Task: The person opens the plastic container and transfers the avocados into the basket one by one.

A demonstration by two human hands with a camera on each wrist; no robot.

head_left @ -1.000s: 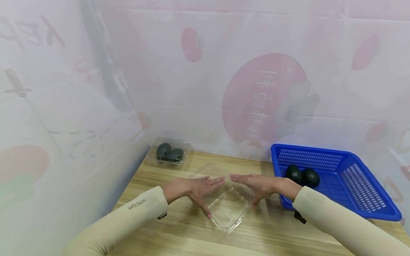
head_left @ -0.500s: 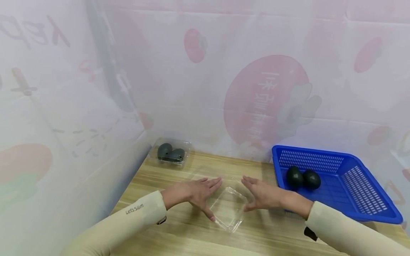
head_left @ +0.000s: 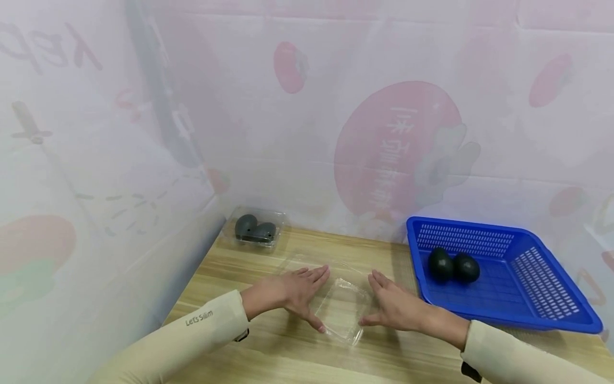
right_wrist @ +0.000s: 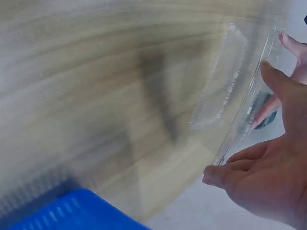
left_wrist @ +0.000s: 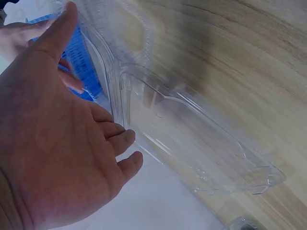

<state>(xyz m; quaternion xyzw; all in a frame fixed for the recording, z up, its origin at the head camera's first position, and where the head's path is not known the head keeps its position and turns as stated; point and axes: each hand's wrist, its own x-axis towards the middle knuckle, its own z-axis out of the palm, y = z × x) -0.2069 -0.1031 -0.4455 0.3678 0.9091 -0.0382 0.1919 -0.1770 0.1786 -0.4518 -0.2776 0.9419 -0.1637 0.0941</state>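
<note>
A clear plastic clamshell container [head_left: 341, 310] stands unfolded on the wooden table between both hands; its lid and base show in the left wrist view [left_wrist: 192, 139]. My left hand [head_left: 303, 293] lies along its left side, fingers extended and thumb spread toward the near corner. On the opposite side is my right hand [head_left: 397, 306], its thumb and fingertips at the clear rim [right_wrist: 240, 115] in the right wrist view. The transparent plastic makes exact contact hard to see. The container holds nothing visible.
At the back left sits another clear box [head_left: 278, 218] with two dark green avocados [head_left: 246, 228] in it. A blue plastic basket [head_left: 542, 266] stands at the right, holding two dark avocados [head_left: 441, 264]. Printed cloth walls [head_left: 288, 160] border the wooden table [head_left: 268, 362].
My right hand has moved away from my left fingertips, rightward and toward me, to the container's right side. The container has turned slightly between the hands. The left hand has barely moved.
</note>
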